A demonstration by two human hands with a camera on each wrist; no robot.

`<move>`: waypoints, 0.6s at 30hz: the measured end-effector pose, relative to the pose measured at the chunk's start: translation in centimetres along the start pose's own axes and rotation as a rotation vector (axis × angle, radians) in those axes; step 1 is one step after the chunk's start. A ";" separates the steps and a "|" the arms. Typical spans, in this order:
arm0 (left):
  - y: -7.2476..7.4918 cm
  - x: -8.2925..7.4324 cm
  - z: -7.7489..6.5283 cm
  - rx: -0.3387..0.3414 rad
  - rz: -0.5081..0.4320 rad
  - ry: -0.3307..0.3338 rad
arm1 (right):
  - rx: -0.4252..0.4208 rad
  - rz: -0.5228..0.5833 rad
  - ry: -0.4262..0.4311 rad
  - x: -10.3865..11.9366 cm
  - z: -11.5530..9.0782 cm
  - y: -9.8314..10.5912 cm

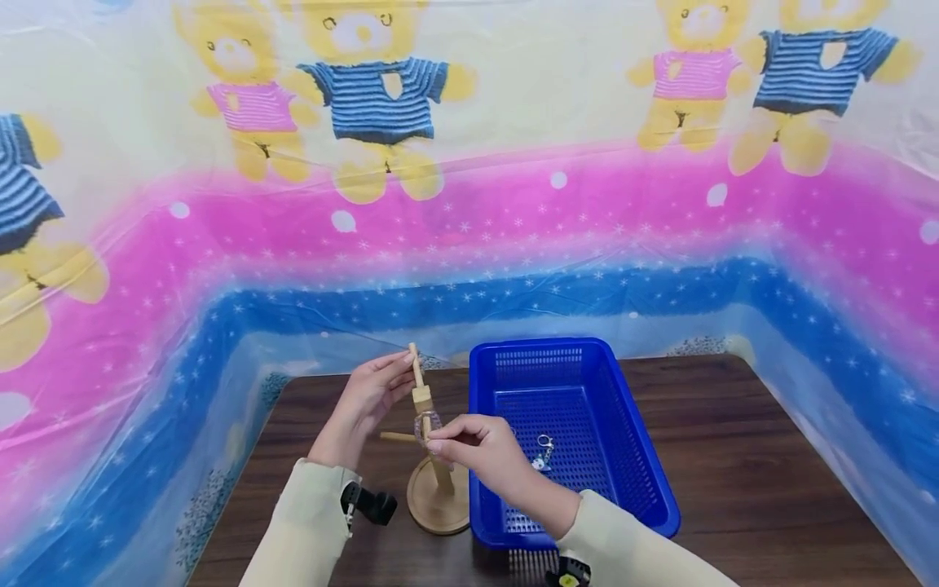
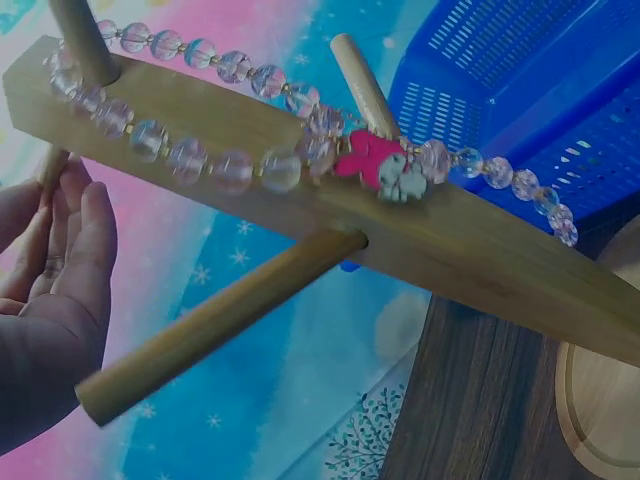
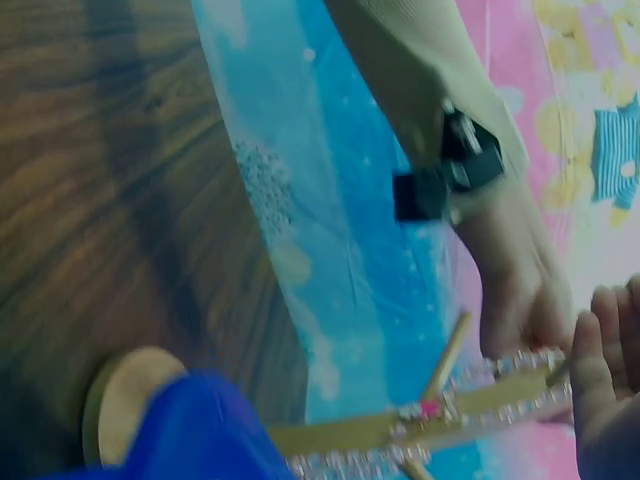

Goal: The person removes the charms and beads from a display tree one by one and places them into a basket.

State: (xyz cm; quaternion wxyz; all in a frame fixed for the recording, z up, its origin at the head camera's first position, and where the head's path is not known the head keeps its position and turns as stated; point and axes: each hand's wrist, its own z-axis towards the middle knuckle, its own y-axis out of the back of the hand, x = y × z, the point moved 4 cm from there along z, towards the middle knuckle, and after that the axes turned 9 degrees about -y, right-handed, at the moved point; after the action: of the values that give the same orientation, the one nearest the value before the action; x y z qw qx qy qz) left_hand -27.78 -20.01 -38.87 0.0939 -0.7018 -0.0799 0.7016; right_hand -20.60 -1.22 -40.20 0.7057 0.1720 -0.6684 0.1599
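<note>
A wooden stand (image 1: pixel 443 477) with several round pegs rises from a round base. My left hand (image 1: pixel 370 395) grips a peg (image 1: pixel 416 364) near the top of its post, thumb and fingers around it in the left wrist view. A loop of clear pinkish beads (image 2: pixel 232 170) with a pink-and-white character charm (image 2: pixel 380 165) lies along the post and passes around an upper peg (image 2: pixel 88 40). My right hand (image 1: pixel 477 444) pinches the tip of the near peg (image 1: pixel 428 428), beside the beads. In the right wrist view its fingers (image 3: pixel 592 365) are partly cut off.
A blue perforated basket (image 1: pixel 641 456) stands right of the stand, under my right forearm. Inside lies a keychain (image 1: pixel 543 456) with a metal ring and small charm. The dark wooden table (image 1: pixel 741 473) meets a patterned cloth (image 1: pixel 513 204) behind and at the sides.
</note>
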 end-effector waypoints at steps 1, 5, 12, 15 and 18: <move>0.0 0.0 0.1 0.004 0.001 0.000 | -0.019 0.010 0.001 -0.1 0.0 -0.3; -0.1 -0.1 0.2 0.016 0.005 0.003 | -0.062 0.064 0.032 -0.2 -0.2 -1.5; 0.2 0.1 0.1 -0.007 0.151 -0.048 | -0.090 0.108 0.063 -0.2 -0.4 -1.9; 0.8 0.4 -0.6 -0.045 0.252 -0.108 | -0.089 0.119 0.072 -0.2 -0.4 -1.9; 2.0 1.1 -1.9 -0.124 0.229 -0.181 | -0.091 0.128 0.070 -0.2 -0.5 -1.9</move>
State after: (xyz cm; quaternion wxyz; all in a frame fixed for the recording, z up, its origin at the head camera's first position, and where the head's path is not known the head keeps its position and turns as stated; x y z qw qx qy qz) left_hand -25.96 -21.72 -40.42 -0.0377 -0.6447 -0.0505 0.7618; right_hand -19.30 -2.66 -40.51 0.7241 0.0910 -0.6594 0.1803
